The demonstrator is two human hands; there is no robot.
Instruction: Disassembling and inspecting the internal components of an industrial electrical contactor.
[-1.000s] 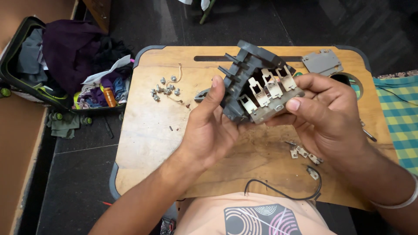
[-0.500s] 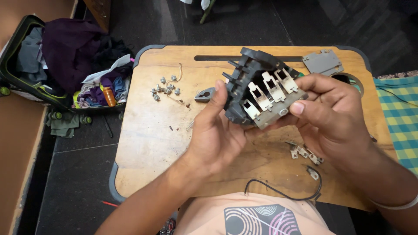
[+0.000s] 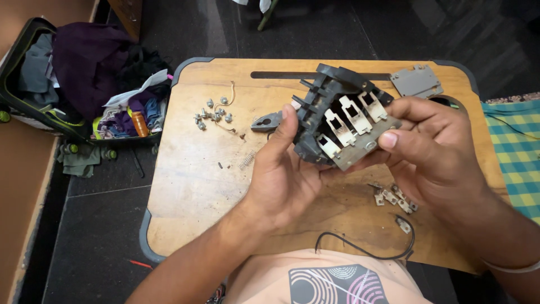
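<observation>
Black switch block (image 3: 343, 121), tilted, long axis up-right

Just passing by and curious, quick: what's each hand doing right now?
Left hand: closed on the dark switch block, thumb up its left side.
Right hand: closed on the same block from the right, thumb on its front edge.

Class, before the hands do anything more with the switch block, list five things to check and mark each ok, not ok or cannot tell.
1. Both hands grip the switch block: left hand, right hand. Ok.
2. Block held above the tray table, not resting on it. Ok.
3. Screws kept in one group. Ok.
4. Metal contacts kept together, off the edge. Ok.
5. Pliers within reach. Ok.
</observation>
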